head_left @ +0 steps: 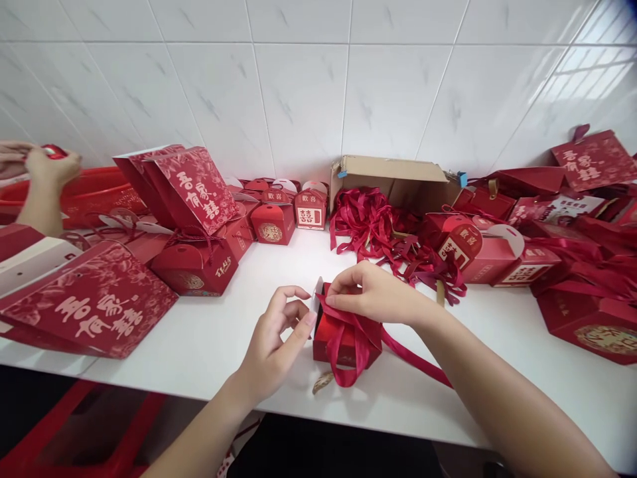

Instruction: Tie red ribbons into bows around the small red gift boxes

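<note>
A small red gift box [323, 350] stands in front of me on the white table, its white-backed flap [317, 299] upright on the left. My left hand [279, 332] is at that flap, fingers curled and thumb against its edge. Over the box top, my right hand [365, 292] pinches a red ribbon [347, 372] close to the opening; its fingertips are partly hidden. One loop of the ribbon hangs down the box front, and a long tail runs right, under my forearm. A small tan twisted piece [322, 382] lies by the box's front left corner.
Behind the box, loose red ribbons [365, 219] spill from a cardboard carton [393, 169]. Red gift boxes [273, 222] line the wall, with more at right [592, 318]. Red paper bags [109, 299] are at left. Another person's hands [50, 166] hold something red near a red basket [104, 192].
</note>
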A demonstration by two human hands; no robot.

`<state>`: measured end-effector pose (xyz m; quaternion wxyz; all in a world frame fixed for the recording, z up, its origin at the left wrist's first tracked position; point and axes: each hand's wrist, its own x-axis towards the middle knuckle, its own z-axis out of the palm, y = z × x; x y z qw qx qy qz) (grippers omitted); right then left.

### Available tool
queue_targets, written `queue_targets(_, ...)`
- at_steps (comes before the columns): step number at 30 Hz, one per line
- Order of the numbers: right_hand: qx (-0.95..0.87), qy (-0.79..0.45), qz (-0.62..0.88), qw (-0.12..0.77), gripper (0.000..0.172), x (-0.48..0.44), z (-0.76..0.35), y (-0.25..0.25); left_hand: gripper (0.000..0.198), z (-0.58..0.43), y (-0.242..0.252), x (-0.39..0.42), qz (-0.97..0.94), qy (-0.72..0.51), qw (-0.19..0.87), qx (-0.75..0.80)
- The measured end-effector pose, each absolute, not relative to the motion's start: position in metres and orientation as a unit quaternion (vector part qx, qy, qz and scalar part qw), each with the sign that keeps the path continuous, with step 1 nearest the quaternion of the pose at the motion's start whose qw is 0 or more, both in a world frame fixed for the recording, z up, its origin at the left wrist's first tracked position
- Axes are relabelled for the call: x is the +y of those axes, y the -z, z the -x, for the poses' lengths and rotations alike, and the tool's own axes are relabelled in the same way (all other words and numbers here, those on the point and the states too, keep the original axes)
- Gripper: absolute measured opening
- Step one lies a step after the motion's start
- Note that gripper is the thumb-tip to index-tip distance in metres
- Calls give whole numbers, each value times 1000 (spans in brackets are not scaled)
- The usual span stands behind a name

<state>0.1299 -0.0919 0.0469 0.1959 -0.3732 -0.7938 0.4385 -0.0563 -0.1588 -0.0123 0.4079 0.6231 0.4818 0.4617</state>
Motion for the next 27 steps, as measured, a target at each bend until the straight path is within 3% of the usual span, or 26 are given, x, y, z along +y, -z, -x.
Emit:
queue_targets(8, -784, -482, 338, 196, 15, -86, -127, -42, 21, 54, 7, -149, -597, -480, 447, 462)
queue_targets(16, -796, -447, 345, 216, 17, -87, -125, -41, 22, 57, -6, -126, -657, -396, 437, 470)
queue_targets(19, -807, -372, 381, 256, 18, -91, -135, -47, 23, 77, -5, -122, -694, -326, 361, 531)
queue_targets(22, -796, -298, 436, 294, 19, -99, -158, -56, 22, 114, -2, -113, -711, -170, 207, 650)
queue_targets(25, -779, -308, 486, 248, 25, -107, -183, -59, 19, 143, 3, -102, -693, -74, 76, 713)
queue_targets(27, -766, -335, 510, 202, 33, -110, -193, -53, 23, 145, 7, -97, -702, -122, 53, 699)
